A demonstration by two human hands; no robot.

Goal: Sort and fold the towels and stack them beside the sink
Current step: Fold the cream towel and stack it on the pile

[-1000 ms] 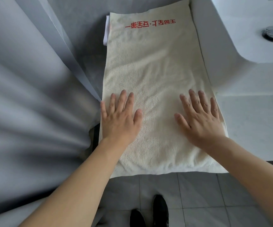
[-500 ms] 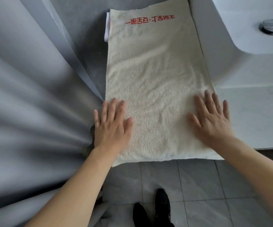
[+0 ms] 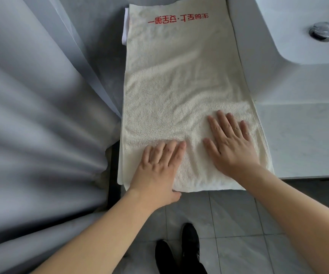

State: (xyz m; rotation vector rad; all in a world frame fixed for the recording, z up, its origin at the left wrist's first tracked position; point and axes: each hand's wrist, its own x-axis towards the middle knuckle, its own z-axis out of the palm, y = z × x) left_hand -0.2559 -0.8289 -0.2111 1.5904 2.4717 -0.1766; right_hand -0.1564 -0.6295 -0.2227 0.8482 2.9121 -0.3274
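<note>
Cream towel: laid lengthwise on the white surface, red lettering at its far end, near edge at the surface's front lip. White cloth: edge protrudes under the towel's far left corner. Left hand: flat on the near left part of the towel, fingers straight, thumb at the front edge. Right hand: flat, fingers spread, near right part. Sink: right of the towel, chrome drain. Grey curtain: left. Black shoes: on the tiled floor.
</note>
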